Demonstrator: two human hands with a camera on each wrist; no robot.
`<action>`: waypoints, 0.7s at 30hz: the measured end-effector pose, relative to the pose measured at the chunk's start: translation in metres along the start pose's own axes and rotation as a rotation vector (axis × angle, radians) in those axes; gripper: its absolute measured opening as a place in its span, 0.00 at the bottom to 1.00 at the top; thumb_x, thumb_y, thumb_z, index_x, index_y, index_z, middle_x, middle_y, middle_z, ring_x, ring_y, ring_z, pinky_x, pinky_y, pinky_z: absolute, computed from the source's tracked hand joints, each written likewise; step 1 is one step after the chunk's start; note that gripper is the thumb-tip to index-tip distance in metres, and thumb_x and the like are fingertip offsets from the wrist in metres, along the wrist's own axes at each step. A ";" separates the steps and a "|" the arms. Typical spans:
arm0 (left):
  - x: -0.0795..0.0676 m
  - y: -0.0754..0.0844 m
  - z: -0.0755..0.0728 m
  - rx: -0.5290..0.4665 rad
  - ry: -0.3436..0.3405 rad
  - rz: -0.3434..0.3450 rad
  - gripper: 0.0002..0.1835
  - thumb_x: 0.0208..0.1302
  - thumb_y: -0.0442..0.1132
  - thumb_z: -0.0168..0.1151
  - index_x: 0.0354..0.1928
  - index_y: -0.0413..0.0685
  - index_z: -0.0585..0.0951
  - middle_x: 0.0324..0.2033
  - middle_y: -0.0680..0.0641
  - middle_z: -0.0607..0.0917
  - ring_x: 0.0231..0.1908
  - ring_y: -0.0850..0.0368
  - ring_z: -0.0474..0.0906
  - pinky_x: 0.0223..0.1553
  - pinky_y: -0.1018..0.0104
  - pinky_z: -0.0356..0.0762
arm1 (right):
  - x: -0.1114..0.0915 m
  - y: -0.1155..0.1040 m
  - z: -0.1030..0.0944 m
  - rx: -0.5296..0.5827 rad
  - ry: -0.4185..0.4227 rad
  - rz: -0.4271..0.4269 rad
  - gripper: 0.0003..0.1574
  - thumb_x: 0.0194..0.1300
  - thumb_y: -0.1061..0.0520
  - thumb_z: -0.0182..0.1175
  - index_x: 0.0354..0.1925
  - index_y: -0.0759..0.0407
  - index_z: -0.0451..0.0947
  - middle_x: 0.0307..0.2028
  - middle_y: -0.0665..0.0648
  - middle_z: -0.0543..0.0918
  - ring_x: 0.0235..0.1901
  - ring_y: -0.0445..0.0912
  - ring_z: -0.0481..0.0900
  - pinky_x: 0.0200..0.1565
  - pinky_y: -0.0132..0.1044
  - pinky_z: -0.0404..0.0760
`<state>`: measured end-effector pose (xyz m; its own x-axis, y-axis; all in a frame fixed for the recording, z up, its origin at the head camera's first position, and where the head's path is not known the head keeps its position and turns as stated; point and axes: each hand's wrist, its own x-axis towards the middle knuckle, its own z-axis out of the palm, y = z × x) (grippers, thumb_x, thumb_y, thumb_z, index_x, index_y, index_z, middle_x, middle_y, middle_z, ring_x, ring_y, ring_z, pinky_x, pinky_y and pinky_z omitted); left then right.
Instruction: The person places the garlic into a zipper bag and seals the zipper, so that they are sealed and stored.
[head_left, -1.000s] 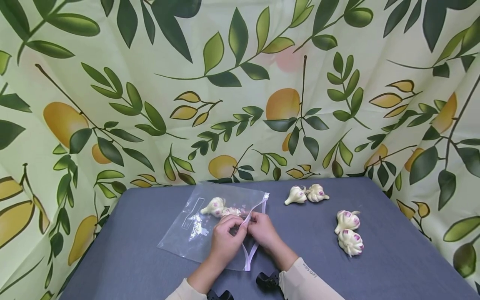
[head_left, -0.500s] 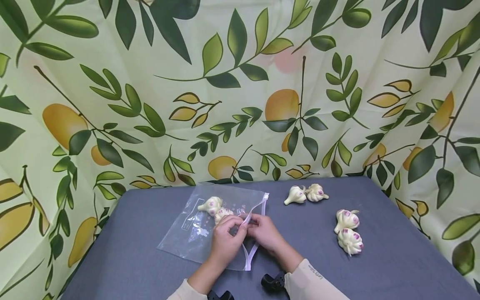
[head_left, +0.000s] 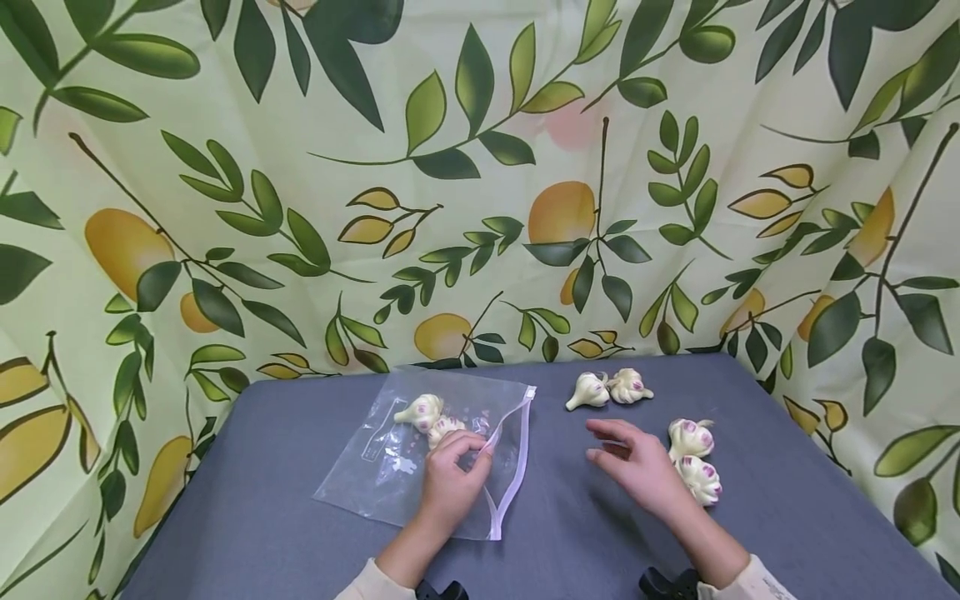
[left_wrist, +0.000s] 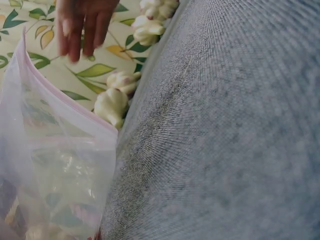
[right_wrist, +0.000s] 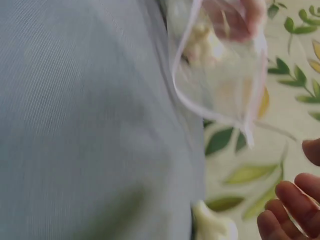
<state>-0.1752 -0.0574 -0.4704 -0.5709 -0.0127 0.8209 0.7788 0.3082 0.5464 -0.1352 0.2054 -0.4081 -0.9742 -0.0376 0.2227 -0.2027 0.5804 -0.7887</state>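
Observation:
A clear zip bag [head_left: 352, 479] lies on the table with its mouth facing right. Two garlic bulbs, one whole in view [head_left: 420, 411] and the other partly behind fingers [head_left: 446, 428], are inside it. My left hand [head_left: 452, 482] pinches the upper edge of the bag's mouth, holding it raised; in the right wrist view the white-edged opening [right_wrist: 182, 95] gapes. My right hand [head_left: 637, 468] is in the air right of the bag, fingers loosely bent, nothing in them. Close by it is a pair of garlic bulbs [head_left: 691, 438], the lower one [head_left: 700, 481] partly behind the wrist.
Another pair of garlic bulbs [head_left: 589, 391] sits near the table's back edge, right of the bag. A grey cloth [head_left: 262, 500] covers the table. Behind hangs a leaf-and-fruit patterned curtain [head_left: 480, 275].
My right hand has come out of the bag's mouth and moved right, toward the loose garlic. The second bulb now lies beside the first inside the bag. My left hand keeps its place.

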 end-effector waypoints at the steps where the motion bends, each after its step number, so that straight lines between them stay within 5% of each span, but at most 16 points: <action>1: 0.000 0.001 0.000 0.000 -0.003 -0.008 0.09 0.43 0.22 0.70 0.24 0.43 0.84 0.26 0.46 0.86 0.30 0.52 0.81 0.39 0.73 0.77 | -0.004 0.001 -0.009 -0.042 0.028 0.005 0.24 0.61 0.61 0.67 0.56 0.61 0.79 0.52 0.61 0.83 0.52 0.57 0.82 0.50 0.43 0.83; 7: 0.000 0.005 0.000 -0.002 -0.011 -0.026 0.09 0.46 0.25 0.70 0.25 0.46 0.85 0.27 0.48 0.87 0.31 0.54 0.82 0.41 0.72 0.78 | -0.026 0.016 -0.063 -0.278 0.131 0.057 0.27 0.63 0.47 0.66 0.58 0.56 0.79 0.53 0.59 0.83 0.48 0.54 0.81 0.41 0.37 0.82; 10: 0.001 0.005 -0.001 -0.012 -0.018 -0.036 0.08 0.47 0.25 0.70 0.26 0.47 0.85 0.28 0.49 0.87 0.32 0.54 0.82 0.41 0.72 0.78 | -0.036 0.029 -0.086 -0.337 0.180 0.077 0.28 0.62 0.45 0.67 0.57 0.56 0.79 0.54 0.60 0.82 0.45 0.37 0.80 0.41 0.31 0.80; 14: 0.001 0.004 -0.001 -0.014 -0.025 -0.045 0.07 0.49 0.27 0.69 0.26 0.47 0.85 0.28 0.49 0.87 0.32 0.55 0.82 0.41 0.73 0.78 | -0.048 0.051 -0.103 -0.386 0.222 0.088 0.28 0.59 0.45 0.70 0.54 0.58 0.81 0.50 0.61 0.82 0.37 0.14 0.64 0.34 0.22 0.76; 17: 0.001 0.004 -0.001 -0.008 -0.022 -0.032 0.06 0.50 0.27 0.69 0.26 0.46 0.85 0.28 0.47 0.87 0.32 0.55 0.83 0.42 0.73 0.78 | -0.054 0.066 -0.109 -0.411 0.184 0.107 0.31 0.58 0.44 0.70 0.54 0.60 0.80 0.51 0.63 0.81 0.37 0.12 0.59 0.33 0.25 0.77; 21: 0.000 0.004 -0.002 -0.011 -0.019 -0.033 0.06 0.49 0.27 0.69 0.26 0.46 0.85 0.28 0.47 0.87 0.32 0.55 0.82 0.42 0.73 0.78 | -0.059 0.082 -0.111 -0.418 0.107 0.128 0.35 0.56 0.43 0.72 0.56 0.61 0.79 0.53 0.65 0.80 0.38 0.17 0.66 0.34 0.31 0.81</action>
<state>-0.1718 -0.0581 -0.4675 -0.6011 -0.0043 0.7992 0.7622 0.2976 0.5749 -0.0835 0.3453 -0.4220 -0.9685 0.1273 0.2141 -0.0025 0.8545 -0.5194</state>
